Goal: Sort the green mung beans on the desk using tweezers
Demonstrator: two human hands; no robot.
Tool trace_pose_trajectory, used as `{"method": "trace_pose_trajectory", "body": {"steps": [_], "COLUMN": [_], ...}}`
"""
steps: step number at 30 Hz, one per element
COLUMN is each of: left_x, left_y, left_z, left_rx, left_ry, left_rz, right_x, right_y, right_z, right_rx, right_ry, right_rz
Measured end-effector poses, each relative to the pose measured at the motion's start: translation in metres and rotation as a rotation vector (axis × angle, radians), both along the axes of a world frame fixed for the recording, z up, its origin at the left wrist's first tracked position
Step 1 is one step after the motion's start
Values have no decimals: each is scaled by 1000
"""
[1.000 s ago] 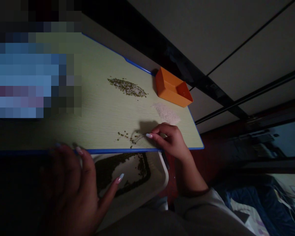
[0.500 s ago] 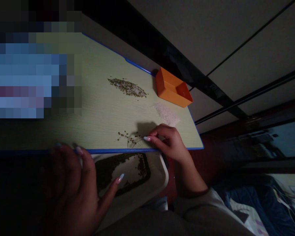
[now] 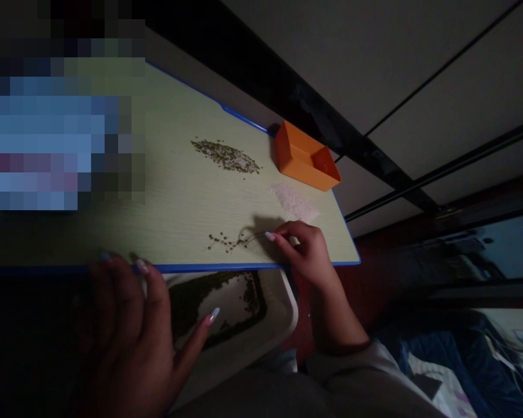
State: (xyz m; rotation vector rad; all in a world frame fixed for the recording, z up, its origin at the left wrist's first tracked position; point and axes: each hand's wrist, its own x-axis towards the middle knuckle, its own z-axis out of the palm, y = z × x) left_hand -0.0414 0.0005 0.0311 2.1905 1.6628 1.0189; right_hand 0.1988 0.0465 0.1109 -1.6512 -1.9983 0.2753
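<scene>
My right hand [image 3: 303, 247] is closed, with thumb and fingertips pinching a thin see-through piece with a curved edge [image 3: 253, 237]. Its exact kind is hard to make out in the dim light. Just left of it, several small dark green beans [image 3: 226, 239] lie scattered on the tabletop. My left hand [image 3: 133, 325] is open at the table's front edge, fingers spread and thumb apart, holding nothing visible. Below that edge, partly covered by my left hand, is a white tub [image 3: 291, 307] with dark green beans along its inside.
The pale table [image 3: 178, 197] has a blue rim. A mixed pile of green beans and pale grains [image 3: 226, 157] lies farther back, and a pile of pale grains [image 3: 294, 200] sits before an orange box [image 3: 307, 159]. A blurred-out area covers the upper left.
My right hand has shifted slightly right and away from the front edge, drawing the see-through piece with it, off the scattered beans. My left hand stays in place.
</scene>
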Motion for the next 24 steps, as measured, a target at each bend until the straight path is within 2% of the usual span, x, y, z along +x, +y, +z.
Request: {"method": "trace_pose_trajectory", "body": {"steps": [5, 10, 17, 24], "left_x": [0, 0, 0, 2], "left_y": [0, 1, 0, 0], "left_z": [-2, -2, -3, -3], "left_rx": [-3, 9, 17, 42], "left_ry": [3, 9, 26, 28], "left_rz": [10, 9, 11, 26], "right_x": [11, 17, 7, 12], "right_y": [3, -3, -12, -2], "right_z": [-2, 4, -3, -8], "right_rx": [15, 30, -37, -52], "right_ry": [21, 162, 178, 140], "right_rz": [-119, -212, -127, -233]}}
